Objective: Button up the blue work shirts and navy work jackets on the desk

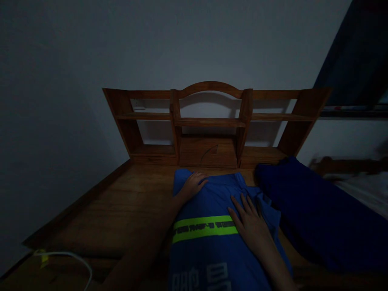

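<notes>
2 bare hands lie on a blue garment [209, 206] spread over a wooden surface [121, 202], from the center of the frame down to its bottom edge. The left hand [192, 186] rests near the garment's upper left corner, fingers close together and thumb apart, pressed to the fabric rather than clamped on it. The right hand [250, 220], right of center, lies palm down with its fingers fanned apart, the tips just above the right end of a bright yellow-green band [209, 227]. Dark lettering, too blurred to read, runs along the band. Below it, at the bottom of the frame, 2 large pale characters show on darker blue fabric, cut off by the edge. The garment's top edge is uneven, and its right side is creased and bunched beyond the right hand. A deeper blue cloth [327, 218] fills the lower right, beside the garment. A wooden rack [210, 122] with an arched top stands across the middle, against a pale wall [194, 44]. A white cable [72, 254] curves at lower left.
</notes>
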